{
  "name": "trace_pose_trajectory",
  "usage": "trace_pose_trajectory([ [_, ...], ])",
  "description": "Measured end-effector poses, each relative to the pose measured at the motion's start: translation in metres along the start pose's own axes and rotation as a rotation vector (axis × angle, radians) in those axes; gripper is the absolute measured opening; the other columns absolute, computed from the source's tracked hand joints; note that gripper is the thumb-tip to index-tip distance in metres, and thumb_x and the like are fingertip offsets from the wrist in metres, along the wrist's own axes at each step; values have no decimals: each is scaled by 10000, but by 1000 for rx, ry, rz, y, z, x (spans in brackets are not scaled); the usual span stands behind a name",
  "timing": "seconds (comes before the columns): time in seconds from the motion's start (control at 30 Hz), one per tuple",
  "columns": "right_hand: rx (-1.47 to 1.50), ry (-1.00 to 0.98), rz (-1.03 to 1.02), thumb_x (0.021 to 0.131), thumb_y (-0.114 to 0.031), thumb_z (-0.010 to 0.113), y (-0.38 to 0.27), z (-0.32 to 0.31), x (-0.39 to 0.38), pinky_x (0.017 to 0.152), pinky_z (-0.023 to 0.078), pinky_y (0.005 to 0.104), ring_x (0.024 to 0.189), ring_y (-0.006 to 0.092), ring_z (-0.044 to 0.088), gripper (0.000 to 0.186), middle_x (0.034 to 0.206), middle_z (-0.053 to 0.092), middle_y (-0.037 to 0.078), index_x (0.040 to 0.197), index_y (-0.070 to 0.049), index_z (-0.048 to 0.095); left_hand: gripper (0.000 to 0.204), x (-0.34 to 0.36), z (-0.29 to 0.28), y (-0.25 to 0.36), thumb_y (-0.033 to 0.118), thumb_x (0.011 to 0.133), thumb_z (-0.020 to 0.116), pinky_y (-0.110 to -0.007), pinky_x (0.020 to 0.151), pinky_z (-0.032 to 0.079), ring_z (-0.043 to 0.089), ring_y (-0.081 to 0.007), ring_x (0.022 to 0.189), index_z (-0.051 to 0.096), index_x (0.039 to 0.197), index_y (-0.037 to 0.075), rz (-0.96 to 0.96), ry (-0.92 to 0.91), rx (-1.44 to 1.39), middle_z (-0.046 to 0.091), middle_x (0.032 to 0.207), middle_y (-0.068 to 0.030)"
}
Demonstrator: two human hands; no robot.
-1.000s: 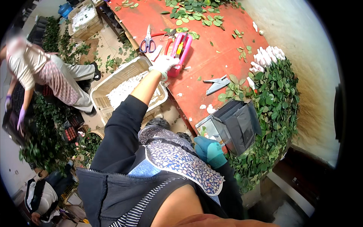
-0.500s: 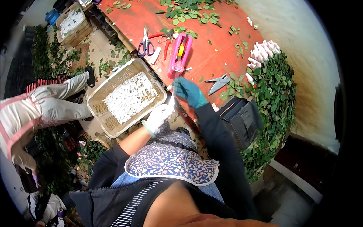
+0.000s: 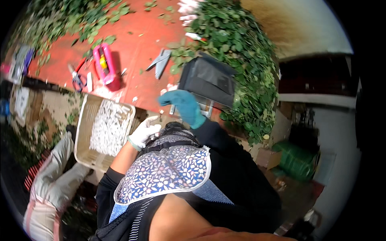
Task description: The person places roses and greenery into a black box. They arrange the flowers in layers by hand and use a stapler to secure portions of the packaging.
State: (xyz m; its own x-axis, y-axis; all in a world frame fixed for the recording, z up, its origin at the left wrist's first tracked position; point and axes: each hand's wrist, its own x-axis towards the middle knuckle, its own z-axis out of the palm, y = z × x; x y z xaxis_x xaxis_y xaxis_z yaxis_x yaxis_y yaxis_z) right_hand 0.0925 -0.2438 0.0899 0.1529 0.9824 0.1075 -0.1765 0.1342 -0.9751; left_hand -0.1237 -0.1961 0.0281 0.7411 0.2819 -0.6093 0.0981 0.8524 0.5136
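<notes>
My left hand (image 3: pixel 145 133), in a white glove, is held low above the apron, beside the plastic basket (image 3: pixel 83 136). Its fingers are bent together, and whatever lies in them is too small to make out. A teal glove covers my right hand (image 3: pixel 183 105), which hovers at the table's front edge by a black box (image 3: pixel 209 78). Its fingers reach leftward, slightly curved and blurred, with nothing seen in them. Farther left on the table stands a pink tape dispenser (image 3: pixel 107 68) with a yellow core. A grey stapler-like tool (image 3: pixel 161 63) lies beyond my right hand.
Scissors (image 3: pixel 78 80) and red-handled pliers (image 3: pixel 96 71) lie left on the red table (image 3: pixel 132 44). White pieces (image 3: pixel 108 128) fill the basket. Leafy stems (image 3: pixel 237 60) crowd the right side, with pale pink blooms (image 3: pixel 188 10). Another person's legs (image 3: pixel 60 172) show at lower left.
The view has swung to the right. My right hand has left the dispenser's front and come over toward the black box. My two hands, together before, are now apart.
</notes>
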Motion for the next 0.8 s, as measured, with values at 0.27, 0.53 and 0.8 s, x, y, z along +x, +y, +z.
trace_pose_trajectory([
  [0.27, -254, 840, -171, 985, -194, 567, -9, -157, -75, 880, 503, 343, 1049, 213, 638, 236, 1148, 682, 108, 1131, -34, 661, 540, 115, 160, 95, 268, 830, 743, -339, 722, 518, 665, -236, 770, 492, 1216, -14, 379, 39, 1451, 669, 832, -151],
  [0.53, -1276, 1000, 255, 773, -408, 717, 9, -198, -70, 749, 497, 468, 869, 351, 611, 381, 994, 579, 142, 937, -89, 589, 842, 124, 213, 117, 543, 750, 761, -422, 1052, 404, 510, -396, 1250, 480, 1256, -69, 36, 205, 2225, 557, 1276, -306],
  [0.8, -578, 697, -236, 929, -44, 597, -73, -212, -156, 906, 492, 382, 1029, 232, 619, 138, 1127, 643, 125, 1063, -12, 605, 742, 105, 119, 134, 600, 812, 680, -423, 836, 522, 681, -321, 964, 567, 1270, 27, 120, 399, 1875, 698, 1020, -175],
])
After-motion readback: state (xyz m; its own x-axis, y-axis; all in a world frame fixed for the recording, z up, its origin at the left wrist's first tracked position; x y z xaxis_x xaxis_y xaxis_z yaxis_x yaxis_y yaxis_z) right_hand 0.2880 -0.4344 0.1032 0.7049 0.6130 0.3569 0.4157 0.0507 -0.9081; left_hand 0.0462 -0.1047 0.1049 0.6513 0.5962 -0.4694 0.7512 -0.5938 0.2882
